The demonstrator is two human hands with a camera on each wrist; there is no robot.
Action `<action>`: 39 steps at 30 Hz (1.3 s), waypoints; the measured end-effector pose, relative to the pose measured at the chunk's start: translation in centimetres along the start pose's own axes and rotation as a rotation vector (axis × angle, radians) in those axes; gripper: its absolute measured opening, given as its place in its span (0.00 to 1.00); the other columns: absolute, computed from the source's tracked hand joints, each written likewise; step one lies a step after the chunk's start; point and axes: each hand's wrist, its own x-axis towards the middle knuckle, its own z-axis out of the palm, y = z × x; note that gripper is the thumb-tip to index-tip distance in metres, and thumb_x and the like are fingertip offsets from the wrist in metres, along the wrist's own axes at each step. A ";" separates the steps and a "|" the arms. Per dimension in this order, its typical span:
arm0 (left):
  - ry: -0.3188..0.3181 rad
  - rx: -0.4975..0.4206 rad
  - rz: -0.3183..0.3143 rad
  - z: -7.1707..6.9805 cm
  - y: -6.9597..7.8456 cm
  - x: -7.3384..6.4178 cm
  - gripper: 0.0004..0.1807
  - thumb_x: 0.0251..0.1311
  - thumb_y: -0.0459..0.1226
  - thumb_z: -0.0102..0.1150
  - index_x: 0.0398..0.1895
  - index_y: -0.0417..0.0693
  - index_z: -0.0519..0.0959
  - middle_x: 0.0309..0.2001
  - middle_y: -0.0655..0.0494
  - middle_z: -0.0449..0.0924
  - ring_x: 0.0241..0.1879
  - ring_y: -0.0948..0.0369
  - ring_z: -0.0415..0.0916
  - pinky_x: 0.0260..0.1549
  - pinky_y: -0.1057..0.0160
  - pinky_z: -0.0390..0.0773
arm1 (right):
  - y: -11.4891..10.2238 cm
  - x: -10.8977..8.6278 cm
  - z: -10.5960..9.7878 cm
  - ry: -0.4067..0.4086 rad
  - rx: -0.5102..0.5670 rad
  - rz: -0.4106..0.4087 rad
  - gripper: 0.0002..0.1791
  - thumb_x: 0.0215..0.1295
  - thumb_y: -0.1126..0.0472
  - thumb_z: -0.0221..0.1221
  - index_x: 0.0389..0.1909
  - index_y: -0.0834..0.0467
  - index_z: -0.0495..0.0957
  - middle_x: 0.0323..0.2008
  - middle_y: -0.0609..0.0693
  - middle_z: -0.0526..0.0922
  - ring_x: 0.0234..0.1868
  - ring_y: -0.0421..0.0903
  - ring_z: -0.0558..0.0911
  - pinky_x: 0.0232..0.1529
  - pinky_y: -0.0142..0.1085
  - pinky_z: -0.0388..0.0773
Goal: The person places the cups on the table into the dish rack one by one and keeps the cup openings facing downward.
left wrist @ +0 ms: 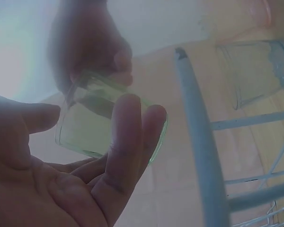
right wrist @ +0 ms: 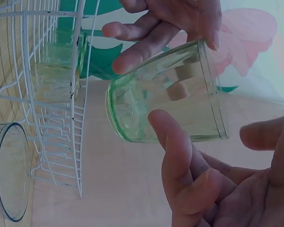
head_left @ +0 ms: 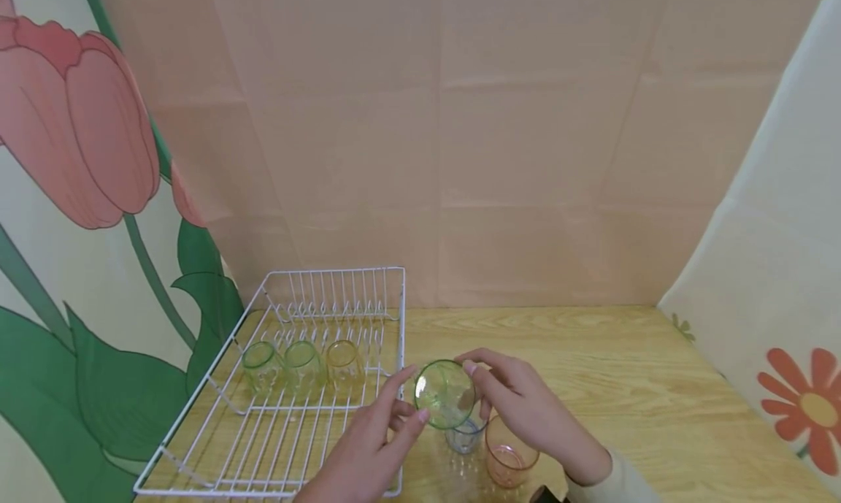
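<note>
A green drinking glass (head_left: 444,395) is held up between both hands, tilted with its round mouth facing the head camera. My left hand (head_left: 369,444) holds its left side, the thumb at the rim and fingers along the wall. From the right, my right hand (head_left: 519,401) holds it with thumb and fingers near the rim. In the right wrist view the green glass (right wrist: 165,94) lies sideways between the hands' fingers. Below it on the table stand a clear bluish glass (head_left: 465,439) and a pink glass (head_left: 509,455), partly behind the right hand.
A white wire dish rack (head_left: 282,408) stands to the left on the wood-grain table (head_left: 591,371). In it, a green glass (head_left: 260,368), another green glass (head_left: 304,368) and a yellow glass (head_left: 344,368) sit in a row. The rack's right edge runs close to my left hand.
</note>
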 end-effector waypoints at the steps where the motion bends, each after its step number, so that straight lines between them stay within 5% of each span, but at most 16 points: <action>1: 0.004 0.003 0.009 0.0 0.0 0.0 0.34 0.75 0.57 0.44 0.78 0.59 0.53 0.51 0.53 0.83 0.44 0.64 0.79 0.35 0.62 0.80 | 0.0 0.1 0.0 0.001 0.005 0.003 0.18 0.81 0.54 0.45 0.55 0.58 0.79 0.25 0.45 0.81 0.22 0.39 0.79 0.26 0.35 0.77; 12: 0.029 0.025 0.107 0.3 -0.4 -0.1 0.34 0.75 0.53 0.48 0.79 0.60 0.52 0.57 0.40 0.80 0.43 0.65 0.81 0.34 0.65 0.80 | 0.0 0.4 0.0 -0.044 0.010 0.117 0.24 0.79 0.48 0.47 0.55 0.63 0.78 0.27 0.46 0.86 0.20 0.41 0.78 0.18 0.34 0.72; 18: 0.008 -0.060 0.075 0.0 -0.3 0.0 0.30 0.77 0.53 0.42 0.77 0.60 0.53 0.58 0.38 0.79 0.44 0.61 0.81 0.32 0.63 0.81 | 0.1 0.4 -0.1 -0.062 0.040 0.115 0.23 0.79 0.49 0.49 0.58 0.62 0.77 0.29 0.48 0.86 0.19 0.40 0.76 0.15 0.33 0.70; 24: 0.047 -0.143 0.046 -0.4 -0.5 0.3 0.25 0.78 0.53 0.41 0.72 0.60 0.56 0.55 0.44 0.82 0.44 0.60 0.81 0.27 0.61 0.83 | -0.2 0.4 0.3 -0.044 0.021 0.102 0.20 0.75 0.49 0.54 0.57 0.59 0.77 0.33 0.48 0.87 0.26 0.42 0.80 0.27 0.35 0.76; 32: 0.052 -0.188 -0.019 -0.6 -0.4 0.6 0.28 0.76 0.54 0.45 0.72 0.56 0.56 0.57 0.39 0.78 0.45 0.56 0.81 0.30 0.62 0.83 | -0.2 0.3 0.6 -0.043 0.011 0.085 0.21 0.73 0.49 0.57 0.57 0.59 0.77 0.34 0.44 0.87 0.30 0.41 0.82 0.33 0.35 0.79; 39: 0.044 -0.193 -0.062 -0.7 -0.3 0.8 0.30 0.74 0.55 0.49 0.70 0.55 0.55 0.59 0.36 0.75 0.34 0.58 0.82 0.34 0.58 0.82 | -0.1 0.3 0.7 -0.047 0.022 0.095 0.21 0.73 0.49 0.57 0.58 0.60 0.76 0.35 0.46 0.87 0.30 0.41 0.82 0.32 0.35 0.79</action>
